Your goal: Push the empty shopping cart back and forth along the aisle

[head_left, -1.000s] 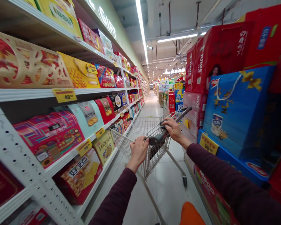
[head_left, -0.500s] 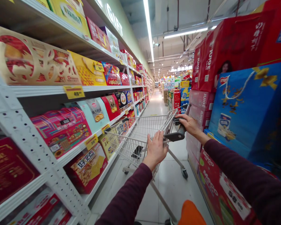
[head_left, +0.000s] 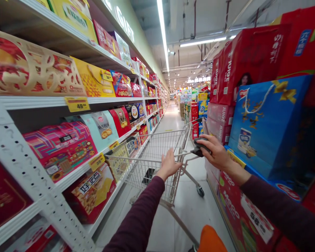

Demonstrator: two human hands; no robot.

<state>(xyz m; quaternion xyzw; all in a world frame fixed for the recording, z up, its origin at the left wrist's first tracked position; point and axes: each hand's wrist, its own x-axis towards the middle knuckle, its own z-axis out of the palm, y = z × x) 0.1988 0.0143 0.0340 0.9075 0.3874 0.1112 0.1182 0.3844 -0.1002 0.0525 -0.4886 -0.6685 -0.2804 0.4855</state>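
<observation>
A wire shopping cart [head_left: 144, 161] stands at an angle in front of me, its basket pointing toward the left shelves. My right hand [head_left: 216, 152] is closed around the dark grey handle [head_left: 199, 148] at the cart's rear. Over the near rear edge of the basket is my left hand [head_left: 170, 164], fingers stretched out and holding nothing; whether it touches the wire I cannot tell. A flat black rectangular object [head_left: 148, 176] shows through the basket wire.
White shelves [head_left: 49, 98] with boxed gifts and yellow price tags run along the left. Stacked red cartons [head_left: 232, 203] and a blue gift bag [head_left: 267, 126] stand close on the right. A tiled aisle [head_left: 173, 115] stretches ahead. Something orange [head_left: 211, 239] is below me.
The cart's rear has swung, and its handle is now seen more end-on under my right hand. My left hand has turned, its fingers less spread. The view has shifted slightly right.
</observation>
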